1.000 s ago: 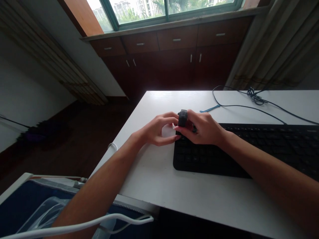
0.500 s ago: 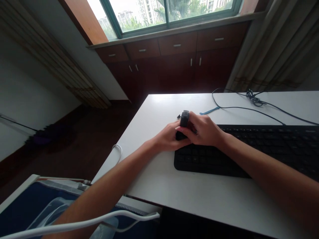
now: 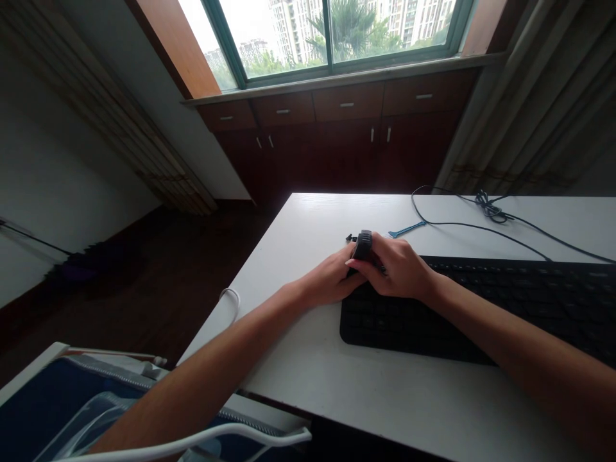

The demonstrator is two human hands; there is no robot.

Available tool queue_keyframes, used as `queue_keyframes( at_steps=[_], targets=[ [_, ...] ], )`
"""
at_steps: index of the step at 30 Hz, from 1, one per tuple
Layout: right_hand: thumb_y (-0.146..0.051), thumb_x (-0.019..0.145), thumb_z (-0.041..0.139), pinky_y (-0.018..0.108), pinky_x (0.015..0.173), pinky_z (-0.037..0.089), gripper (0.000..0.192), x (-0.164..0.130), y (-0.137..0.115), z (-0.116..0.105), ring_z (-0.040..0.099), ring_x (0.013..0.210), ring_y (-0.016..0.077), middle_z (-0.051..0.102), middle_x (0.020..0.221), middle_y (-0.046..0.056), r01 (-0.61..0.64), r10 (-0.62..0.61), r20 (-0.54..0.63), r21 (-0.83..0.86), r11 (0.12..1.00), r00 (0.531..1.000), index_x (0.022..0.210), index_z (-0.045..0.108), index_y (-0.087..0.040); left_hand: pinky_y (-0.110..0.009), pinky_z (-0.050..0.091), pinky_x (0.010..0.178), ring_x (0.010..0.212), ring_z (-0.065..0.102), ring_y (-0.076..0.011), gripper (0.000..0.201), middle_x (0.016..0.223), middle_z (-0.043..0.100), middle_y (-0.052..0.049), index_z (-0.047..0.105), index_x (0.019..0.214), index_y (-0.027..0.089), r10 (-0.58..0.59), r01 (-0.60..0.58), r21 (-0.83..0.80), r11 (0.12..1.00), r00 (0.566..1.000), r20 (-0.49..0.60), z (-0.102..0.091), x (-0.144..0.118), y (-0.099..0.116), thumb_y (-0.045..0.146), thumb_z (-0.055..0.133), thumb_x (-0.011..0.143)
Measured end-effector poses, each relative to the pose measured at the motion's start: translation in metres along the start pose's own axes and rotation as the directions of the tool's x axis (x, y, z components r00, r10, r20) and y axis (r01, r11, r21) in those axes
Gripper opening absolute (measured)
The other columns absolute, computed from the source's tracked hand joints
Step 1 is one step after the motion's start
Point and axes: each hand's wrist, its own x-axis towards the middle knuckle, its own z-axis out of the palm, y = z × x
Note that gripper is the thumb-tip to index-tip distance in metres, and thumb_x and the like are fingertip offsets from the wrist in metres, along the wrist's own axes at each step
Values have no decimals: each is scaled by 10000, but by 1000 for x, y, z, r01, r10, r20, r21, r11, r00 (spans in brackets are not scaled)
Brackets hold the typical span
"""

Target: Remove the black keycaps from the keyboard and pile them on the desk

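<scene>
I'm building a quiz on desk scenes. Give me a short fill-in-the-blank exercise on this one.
1. The right hand grips a small ____ tool.
2. Both hands meet at the far left corner of the ____.
3. The left hand rests on the ____ table.

Missing words: black; keyboard; white

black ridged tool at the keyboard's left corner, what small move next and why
Probably a gentle upward pull. The right hand pinches the black ridged tool upright over the keyboard corner, and the left hand braces beside it.
</scene>
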Motion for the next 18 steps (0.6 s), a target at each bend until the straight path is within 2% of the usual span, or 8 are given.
queue_keyframes(
  at_steps=[3,6,11,14,18],
  targets=[
    [-302,904,614,247,514,381,179,0,-1,0,446,518,106,533,663,-31,-50,47,-95,-24,998,994,905,456,-216,-385,545,908,1033,631,-243,362,1178,627,-122,500,1273,167,-47,47,4,999,999,-5,0,0,1,341,550,959],
    [-316,893,625,246,495,376,182,2,-3,0,435,496,101,508,632,-42,-52,50,-103,-18,999,993,893,473,-215,-391,543,911,1066,626,-254,407,1192,620,-124,496,1293,174,-56,56,-6,998,998,1,-1,0,3,370,578,946],
    [-328,909,610,242,471,370,176,6,-6,-4,460,481,98,513,605,-47,-154,157,-189,33,988,969,874,480,-215,-395,562,898,1064,648,-268,650,1209,647,-124,478,1336,189,-79,82,-79,993,996,39,-13,-1,11,432,763,804],
    [-328,913,611,240,460,366,169,7,-6,-6,471,477,98,511,599,-47,-186,199,-208,82,979,958,881,497,-207,-430,536,976,1137,622,-285,776,1265,628,-134,463,1384,203,-52,55,-78,995,998,33,-22,-2,10,429,824,736],
    [-317,908,620,239,461,360,172,7,-5,-7,457,476,92,510,606,-46,-186,205,-173,122,975,963,871,498,-203,-417,534,979,1104,625,-258,637,1224,636,-128,583,1253,186,34,-35,-11,999,999,-14,-31,-2,4,420,837,717]
  ],
)
